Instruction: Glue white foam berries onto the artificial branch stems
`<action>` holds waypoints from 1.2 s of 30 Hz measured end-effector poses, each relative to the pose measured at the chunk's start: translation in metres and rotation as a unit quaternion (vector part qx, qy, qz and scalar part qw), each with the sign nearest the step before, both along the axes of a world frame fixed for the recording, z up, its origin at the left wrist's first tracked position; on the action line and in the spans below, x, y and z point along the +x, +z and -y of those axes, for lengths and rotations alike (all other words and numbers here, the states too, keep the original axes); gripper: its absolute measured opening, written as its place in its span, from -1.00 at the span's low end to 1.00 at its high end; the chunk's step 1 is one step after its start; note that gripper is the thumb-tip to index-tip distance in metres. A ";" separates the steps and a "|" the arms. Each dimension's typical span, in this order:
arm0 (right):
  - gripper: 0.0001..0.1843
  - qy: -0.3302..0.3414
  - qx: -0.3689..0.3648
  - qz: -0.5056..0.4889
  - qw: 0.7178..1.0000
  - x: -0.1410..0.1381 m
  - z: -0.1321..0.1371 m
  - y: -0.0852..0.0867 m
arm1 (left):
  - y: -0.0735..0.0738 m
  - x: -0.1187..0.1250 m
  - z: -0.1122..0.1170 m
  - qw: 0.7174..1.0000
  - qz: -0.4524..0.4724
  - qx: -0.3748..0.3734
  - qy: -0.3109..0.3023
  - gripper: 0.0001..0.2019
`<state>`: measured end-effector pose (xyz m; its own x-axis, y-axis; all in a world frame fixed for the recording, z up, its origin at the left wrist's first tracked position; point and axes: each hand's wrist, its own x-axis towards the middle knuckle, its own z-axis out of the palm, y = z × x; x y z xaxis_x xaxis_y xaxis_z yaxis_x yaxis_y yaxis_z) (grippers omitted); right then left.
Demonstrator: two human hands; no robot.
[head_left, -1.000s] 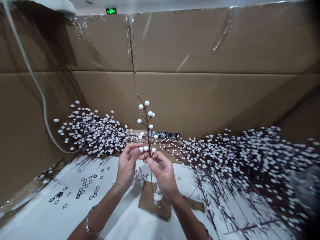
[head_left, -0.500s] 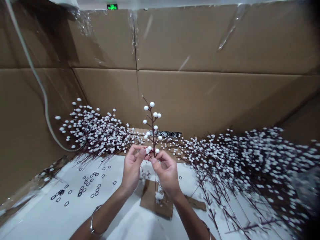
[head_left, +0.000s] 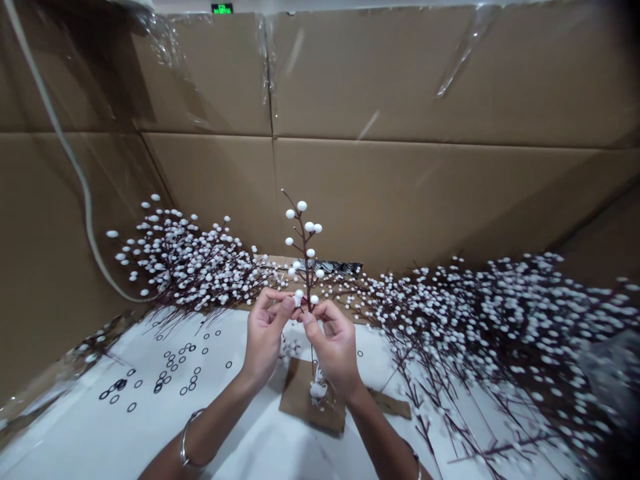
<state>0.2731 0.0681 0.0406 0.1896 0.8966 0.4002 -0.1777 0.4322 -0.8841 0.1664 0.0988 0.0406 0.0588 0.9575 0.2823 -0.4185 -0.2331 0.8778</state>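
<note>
Sprig: thin dark-brown twig with round white foam berries point(head_left: 305, 252) is standing upright over the white table point(head_left: 240, 440).
Left hand point(head_left: 264, 333): is pinching a low berry.
Right hand point(head_left: 334, 341): is pinching the bare stem.
Handling: probably light and springy, with berries likely detaching easily. The bare lower stem is offering the safest hold.
Hidden: the right hand is covering part of the stem.

Berry sprig point(head_left: 305, 257): matt white foam-like beads on a thin dark stem. Walls point(head_left: 400, 187): matt brown cardboard, glossy clear tape on seams. Surface point(head_left: 150, 433): smooth white; bracelet point(head_left: 186, 445): shiny metal.
</note>
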 end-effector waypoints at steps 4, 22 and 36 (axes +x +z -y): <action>-0.85 -0.018 0.003 0.031 0.999 0.000 0.002 0.001 | 0.000 0.000 0.002 1.000 -0.002 0.008 -0.002 -0.80; -0.82 -0.010 0.001 0.054 0.998 0.007 0.003 0.006 | 0.005 -0.003 0.001 0.999 -0.043 0.017 -0.001 -0.79; -0.86 -0.040 0.008 0.069 0.997 0.004 0.004 0.001 | 0.003 -0.001 0.002 0.999 -0.035 0.023 0.004 -0.77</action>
<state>0.2775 0.0639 0.0412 0.2015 0.8746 0.4409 -0.0188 0.4535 -0.8910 0.1656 0.0967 0.0439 0.0718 0.9440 0.3220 -0.3535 -0.2778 0.8932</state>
